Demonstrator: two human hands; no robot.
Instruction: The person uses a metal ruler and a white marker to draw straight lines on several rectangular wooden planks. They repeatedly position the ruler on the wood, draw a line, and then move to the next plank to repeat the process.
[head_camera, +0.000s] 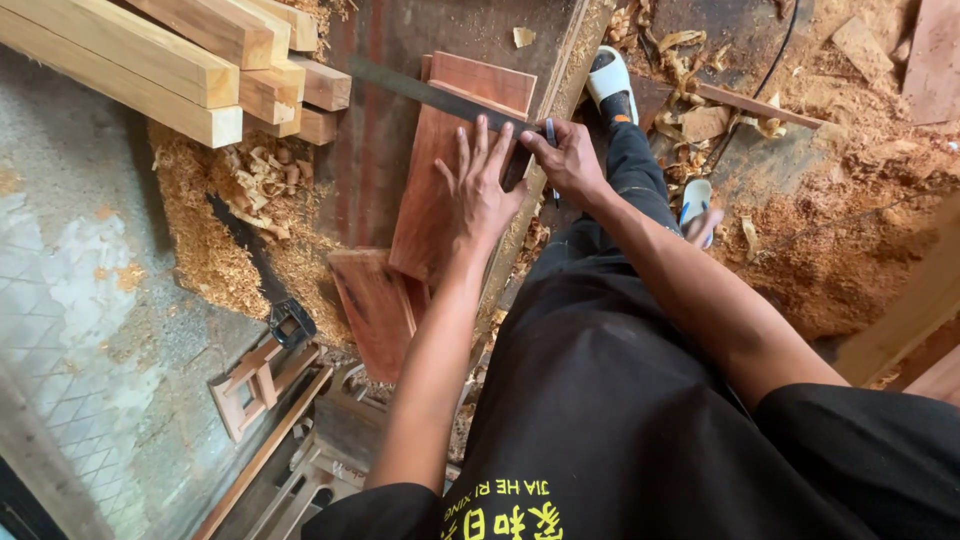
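Reddish board lay on the dark workbench, right of the stacked pale timbers. Left hand pressed flat, fingers spread, pinning the steel ruler; right hand pinched a pencil. Marking seemed underway, needing a steady ruler.

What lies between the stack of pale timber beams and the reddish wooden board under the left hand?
In the head view, loose wood shavings and the dark workbench surface.
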